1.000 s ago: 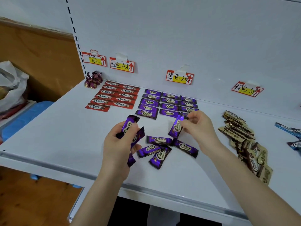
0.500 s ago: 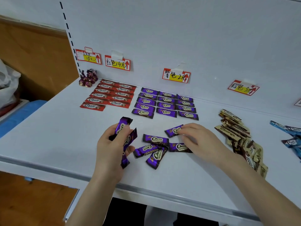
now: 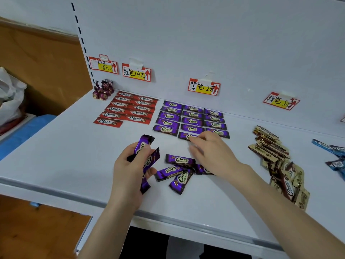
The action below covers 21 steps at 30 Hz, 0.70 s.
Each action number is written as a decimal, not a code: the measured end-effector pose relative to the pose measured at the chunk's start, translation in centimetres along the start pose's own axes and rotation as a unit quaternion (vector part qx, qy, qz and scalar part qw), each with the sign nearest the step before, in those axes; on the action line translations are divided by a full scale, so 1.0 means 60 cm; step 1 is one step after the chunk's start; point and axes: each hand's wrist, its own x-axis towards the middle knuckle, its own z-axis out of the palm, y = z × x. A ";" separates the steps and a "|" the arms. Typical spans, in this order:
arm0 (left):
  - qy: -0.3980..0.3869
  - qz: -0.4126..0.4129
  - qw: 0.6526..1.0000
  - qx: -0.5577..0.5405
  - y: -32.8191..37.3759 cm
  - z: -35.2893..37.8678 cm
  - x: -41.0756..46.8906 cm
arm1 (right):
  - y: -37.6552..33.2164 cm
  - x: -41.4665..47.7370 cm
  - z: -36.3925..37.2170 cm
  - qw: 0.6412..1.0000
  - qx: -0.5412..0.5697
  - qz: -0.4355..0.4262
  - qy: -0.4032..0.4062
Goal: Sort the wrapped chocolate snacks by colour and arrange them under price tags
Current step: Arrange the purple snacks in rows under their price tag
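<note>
Purple Choco bars lie in a neat grid [image 3: 192, 118] under the purple price tag [image 3: 203, 87]. My right hand [image 3: 211, 152] reaches to the grid's front row, its fingertips pinching the end of one purple bar [image 3: 185, 136] that lies in the middle column. My left hand [image 3: 130, 171] grips a bunch of several purple bars [image 3: 142, 146], held upright. Several loose purple bars [image 3: 179, 160] lie scattered on the white shelf between my hands, one partly hidden under my right wrist. Red bars [image 3: 130, 109] sit in rows under the red price tag [image 3: 136, 73].
A heap of brown-and-gold bars [image 3: 276, 156] lies to the right below a third tag [image 3: 281, 102]. Blue bars [image 3: 332, 152] are at the far right edge. Round wrapped sweets [image 3: 103, 89] stand under the 10 tag [image 3: 103, 65]. The shelf's front lip [image 3: 168, 219] is near me; a plastic bag [image 3: 9, 98] is left.
My right hand lifted one purple bar from the loose pile and carried it forward to the front row of the purple grid. My left hand kept its bunch and barely moved.
</note>
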 end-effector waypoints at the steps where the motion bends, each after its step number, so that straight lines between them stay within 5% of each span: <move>1: -0.001 0.000 1.000 0.003 0.000 0.000 0.000 | 0.000 0.001 0.001 1.000 -0.002 -0.001 0.000; 17: -0.013 -0.017 1.000 -0.016 0.006 -0.001 0.000 | 0.003 0.008 0.004 1.000 -0.004 0.006 -0.001; 21: -0.027 -0.049 0.995 -0.078 0.016 0.003 -0.006 | -0.017 -0.001 -0.023 0.990 0.119 0.034 0.060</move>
